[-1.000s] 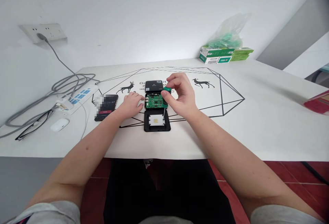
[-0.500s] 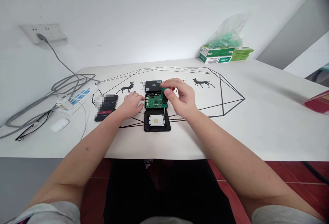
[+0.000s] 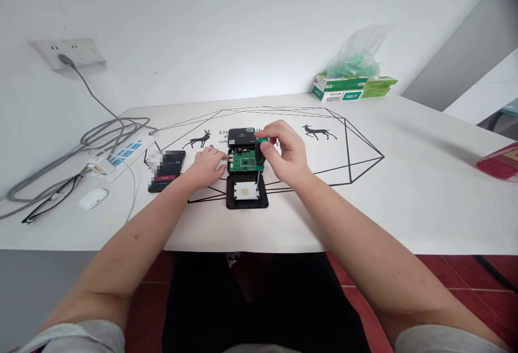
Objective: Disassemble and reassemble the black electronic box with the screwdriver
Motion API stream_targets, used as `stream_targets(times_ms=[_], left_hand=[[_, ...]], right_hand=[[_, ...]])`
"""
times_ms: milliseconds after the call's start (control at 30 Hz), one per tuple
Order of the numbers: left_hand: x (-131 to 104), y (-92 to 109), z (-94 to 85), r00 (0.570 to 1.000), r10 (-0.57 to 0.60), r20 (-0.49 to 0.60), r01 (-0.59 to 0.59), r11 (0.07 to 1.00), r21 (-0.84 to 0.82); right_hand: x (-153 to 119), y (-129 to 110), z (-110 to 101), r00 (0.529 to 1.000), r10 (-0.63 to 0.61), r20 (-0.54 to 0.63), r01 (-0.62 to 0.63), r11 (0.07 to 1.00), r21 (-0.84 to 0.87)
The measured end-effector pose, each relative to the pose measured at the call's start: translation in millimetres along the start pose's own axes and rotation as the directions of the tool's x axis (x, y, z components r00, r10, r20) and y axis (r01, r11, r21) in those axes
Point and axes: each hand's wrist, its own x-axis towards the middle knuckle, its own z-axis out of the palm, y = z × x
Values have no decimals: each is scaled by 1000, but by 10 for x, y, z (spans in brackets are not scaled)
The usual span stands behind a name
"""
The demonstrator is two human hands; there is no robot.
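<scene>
My right hand [image 3: 286,150] grips a screwdriver [image 3: 260,154] by its green and black handle. Its thin shaft points down, the tip over the right part of a black cover [image 3: 230,202] that carries a white metal plate [image 3: 246,190]. Behind that cover sits an opened black case with a green circuit board [image 3: 243,162]. My left hand [image 3: 208,167] lies on the table, fingers stretched out and reaching the left edge of the case. A black lid [image 3: 242,136] with small labels lies just behind the board.
Left of my left hand lies a phone [image 3: 170,167]. Farther left are a power strip [image 3: 128,153] with grey cables, a white earbud case [image 3: 93,198] and eyeglasses [image 3: 52,200]. Green boxes [image 3: 342,83] under a plastic bag [image 3: 358,53] stand against the wall.
The screwdriver's handle has turned a little in my right hand, with its shaft still pointing down at the cover. My left hand stays in place. The view has shifted slightly.
</scene>
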Motion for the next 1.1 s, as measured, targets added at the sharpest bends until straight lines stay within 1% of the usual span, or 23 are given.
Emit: stream_targets(times_ms=[200, 333, 400, 500, 567, 667, 767, 1000, 1100], left_hand=[[-6, 5, 2, 1000, 11, -8, -11, 1000, 6], [-10, 7, -2, 1000, 13, -7, -14, 1000, -11], [-12, 7, -3, 1000, 18, -4, -18, 1000, -13], [-13, 9, -3, 1000, 24, -15, -24, 1000, -11], [-14, 14, -2, 1000, 23, -20, -23, 1000, -8], [-16, 26, -6, 999, 28, -23, -28, 1000, -6], [-19, 42, -18, 999, 30, -21, -30, 1000, -5], [-25, 60, -32, 1000, 26, -16, -27, 1000, -14], [-25, 58, -27, 999, 30, -14, -30, 999, -13]], right_hand=[[-9, 25, 51, 998, 16, -56, -15, 1000, 12], [-52, 23, 79, 995, 96, -33, -94, 994, 54], [-70, 18, 85, 993, 114, -35, -112, 992, 52], [-74, 7, 75, 995, 86, -48, -85, 996, 24], [-62, -4, 56, 998, 51, -22, -50, 999, 15], [-37, -22, 23, 999, -32, 24, 32, 999, 13], [-19, -23, 1, 995, -98, 28, 97, 995, 33], [-3, 0, 18, 998, -69, 2, 68, 997, 19], [-2, -14, 34, 1000, -8, -2, 8, 1000, 13]])
